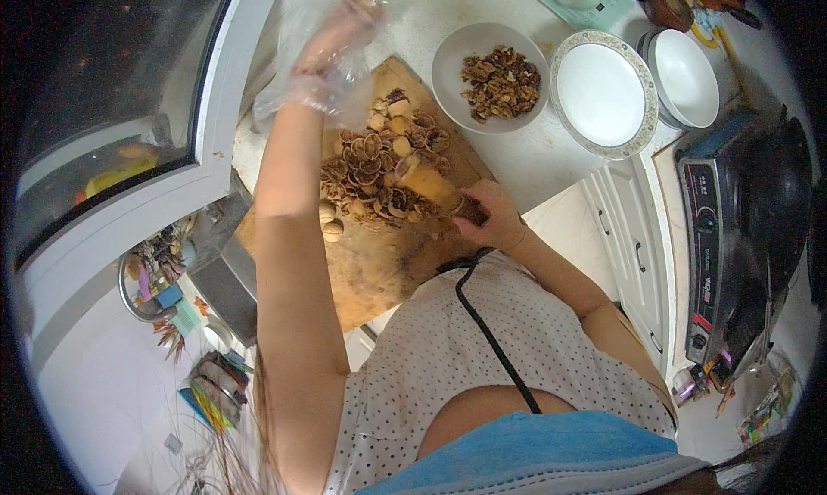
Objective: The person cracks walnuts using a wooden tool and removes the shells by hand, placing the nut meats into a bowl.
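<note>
My left hand (345, 33) is inside a clear plastic bag (323, 75) at the upper left; the crumpled film hides what its fingers do. Near the right corner of the wooden cutting board (362, 278), my right hand (494, 216) grips a blurred yellow-brown cylindrical object (429, 181), which tilts over the shells. A heap of cracked walnut shells (368, 162) covers the middle of the board. Beside my left forearm lie two whole walnuts (332, 229). Shelled walnut kernels (501, 84) fill part of a white bowl (446, 101) beyond the board.
A plate with a patterned rim (560, 123) stands right of the bowl, followed by stacked white bowls (685, 75). A black cooktop (704, 236) is at far right. On the left are a window frame (219, 120), a sink (226, 288) and a curved faucet (123, 288).
</note>
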The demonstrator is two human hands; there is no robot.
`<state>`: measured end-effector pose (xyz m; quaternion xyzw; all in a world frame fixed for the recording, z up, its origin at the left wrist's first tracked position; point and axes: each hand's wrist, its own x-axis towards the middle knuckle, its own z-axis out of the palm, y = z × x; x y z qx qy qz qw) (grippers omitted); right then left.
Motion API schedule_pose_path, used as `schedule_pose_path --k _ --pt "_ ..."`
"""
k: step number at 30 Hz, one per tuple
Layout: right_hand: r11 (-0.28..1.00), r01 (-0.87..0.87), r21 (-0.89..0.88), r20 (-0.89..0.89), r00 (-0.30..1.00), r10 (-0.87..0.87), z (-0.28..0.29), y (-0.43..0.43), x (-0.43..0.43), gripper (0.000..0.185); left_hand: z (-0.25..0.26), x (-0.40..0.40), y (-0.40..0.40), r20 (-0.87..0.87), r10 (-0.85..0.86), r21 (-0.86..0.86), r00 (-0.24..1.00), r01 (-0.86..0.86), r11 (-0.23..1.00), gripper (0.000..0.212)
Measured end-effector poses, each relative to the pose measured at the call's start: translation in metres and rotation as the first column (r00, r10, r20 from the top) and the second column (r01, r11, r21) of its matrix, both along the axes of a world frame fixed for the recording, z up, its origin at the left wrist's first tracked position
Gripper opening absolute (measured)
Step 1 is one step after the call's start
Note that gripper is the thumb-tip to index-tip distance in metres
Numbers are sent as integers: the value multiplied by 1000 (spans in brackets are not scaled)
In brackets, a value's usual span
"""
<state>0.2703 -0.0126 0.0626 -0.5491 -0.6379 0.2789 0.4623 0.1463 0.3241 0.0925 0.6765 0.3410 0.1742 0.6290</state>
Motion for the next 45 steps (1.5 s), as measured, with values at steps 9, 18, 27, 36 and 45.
schedule_pose_path --k 9,18,27,36,45 --pt "972 218 -86 -530 816 -230 57 118 17 29 60 -43 -70 470 82 -400 879 129 908 35" --pt "933 309 -184 -339 871 -355 72 178 -34 42 53 -45 -127 -309 284 577 908 -58 815 29" --pt "918 -48 -394 -525 832 -182 59 175 -46 50 121 -69 -191 -565 390 632 727 77 771 21" --pt "935 -186 -303 -394 917 54 59 155 -58 47 103 -100 -228 -452 545 871 706 217 441 26" --pt "974 -181 -138 -609 791 61 79 185 -35 35 4 -144 -296 -326 611 941 721 184 284 34"
